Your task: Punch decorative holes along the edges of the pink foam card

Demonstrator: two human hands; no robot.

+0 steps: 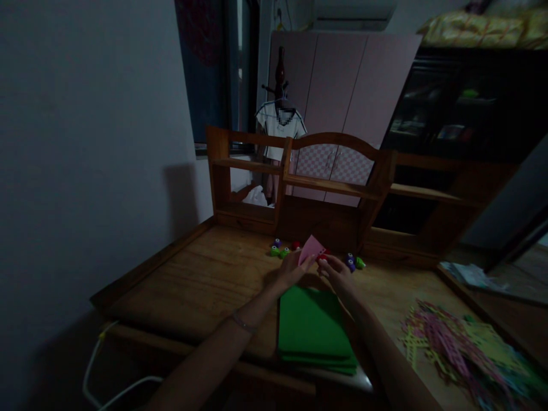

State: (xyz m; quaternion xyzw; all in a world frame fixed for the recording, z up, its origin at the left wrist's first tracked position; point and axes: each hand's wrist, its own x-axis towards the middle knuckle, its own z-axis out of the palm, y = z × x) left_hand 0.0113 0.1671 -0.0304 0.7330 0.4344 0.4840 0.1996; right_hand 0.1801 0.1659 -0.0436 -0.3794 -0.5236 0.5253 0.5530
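My left hand pinches the lower edge of a small pink sheet of paper, holding it tilted above the wooden desk. My right hand is closed round a small red punch at the sheet's right corner. Both hands hover just beyond a stack of green sheets lying flat on the desk. Small coloured punches sit in two clusters behind the hands, one at the left and one at the right.
A wooden shelf unit stands along the desk's back edge. A heap of punched coloured paper strips covers the desk's right side. A white cable hangs at the left front corner. The wall is close on the left.
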